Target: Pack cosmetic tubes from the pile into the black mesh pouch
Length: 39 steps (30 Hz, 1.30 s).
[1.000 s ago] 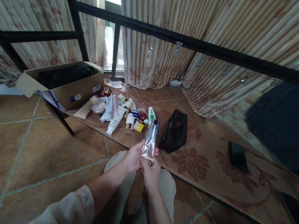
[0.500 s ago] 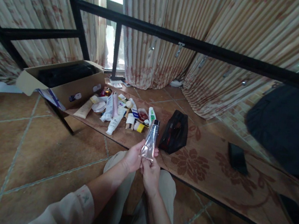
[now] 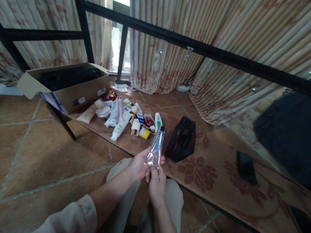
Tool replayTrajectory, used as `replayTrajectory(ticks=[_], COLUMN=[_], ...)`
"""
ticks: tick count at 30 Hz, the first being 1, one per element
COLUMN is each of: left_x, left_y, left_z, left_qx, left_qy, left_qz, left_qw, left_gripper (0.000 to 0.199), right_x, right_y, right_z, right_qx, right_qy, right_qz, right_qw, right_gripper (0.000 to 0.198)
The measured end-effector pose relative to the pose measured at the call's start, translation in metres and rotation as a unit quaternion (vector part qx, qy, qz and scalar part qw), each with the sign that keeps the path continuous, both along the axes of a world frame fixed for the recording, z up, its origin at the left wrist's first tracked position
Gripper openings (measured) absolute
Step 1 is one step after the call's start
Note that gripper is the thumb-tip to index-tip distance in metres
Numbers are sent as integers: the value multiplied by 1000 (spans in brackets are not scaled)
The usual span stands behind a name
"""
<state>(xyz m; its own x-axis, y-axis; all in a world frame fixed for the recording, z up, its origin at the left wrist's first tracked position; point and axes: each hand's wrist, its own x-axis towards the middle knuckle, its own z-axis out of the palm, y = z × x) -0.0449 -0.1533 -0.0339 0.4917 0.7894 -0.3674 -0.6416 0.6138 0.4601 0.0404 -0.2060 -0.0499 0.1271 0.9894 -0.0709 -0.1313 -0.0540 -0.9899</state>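
A shiny pinkish-silver cosmetic tube (image 3: 156, 150) with a dark cap is held over my knees, cap pointing away from me. My left hand (image 3: 138, 165) wraps round its left side and underneath, with fingertips showing at the right edge. At the flat lower end, my right hand (image 3: 157, 183) pinches the tube's crimped edge. Just beyond lies a heap of toiletries, among them a white tube (image 3: 121, 126), a pink bottle (image 3: 119, 109), a jar with a yellow lid (image 3: 145, 133) and a white-and-green tube (image 3: 158, 121). Right of the held tube stands a black mesh bag (image 3: 182, 139).
An open cardboard box (image 3: 72, 92) with a black item inside stands at the left end of the low patterned bench (image 3: 210, 182). Two dark phone-like slabs, one a black phone (image 3: 246, 167), lie at the right. A black metal rail (image 3: 158, 32) crosses behind, before striped curtains.
Both hands keep hold of the tube in nearly the same place. My right fingers have shifted slightly at its lower end, and the view has moved a little.
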Motion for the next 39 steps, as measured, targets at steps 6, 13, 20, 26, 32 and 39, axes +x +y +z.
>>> replayTrajectory(ticks=[6,13,20,26,32,39], left_x=[-1,-3,-3,-2,0,2], left_y=[-4,-6,-6,-5,-3,-2], left_z=[7,7,8,4,4,0], left_qx=[17,7,6,19,5,-9], left_qy=[14,-2,-28,-26,-34,-27], left_qz=[-30,-37,-32,-30,-7,1], left_qw=[999,999,999,999,999,1000], left_gripper=[60,63,60,61,55,52], right_x=[0,1,0,1,4,4], right_y=[1,1,1,1,2,4], right_z=[1,4,6,2,-4,-10], right_qx=[-3,-8,-6,-3,-1,-8], right_qy=[0,12,19,21,35,68], right_qz=[-5,-7,-20,-21,-14,-18], right_qw=[1000,1000,1000,1000,999,997], right_gripper=[28,31,31,32,34,34])
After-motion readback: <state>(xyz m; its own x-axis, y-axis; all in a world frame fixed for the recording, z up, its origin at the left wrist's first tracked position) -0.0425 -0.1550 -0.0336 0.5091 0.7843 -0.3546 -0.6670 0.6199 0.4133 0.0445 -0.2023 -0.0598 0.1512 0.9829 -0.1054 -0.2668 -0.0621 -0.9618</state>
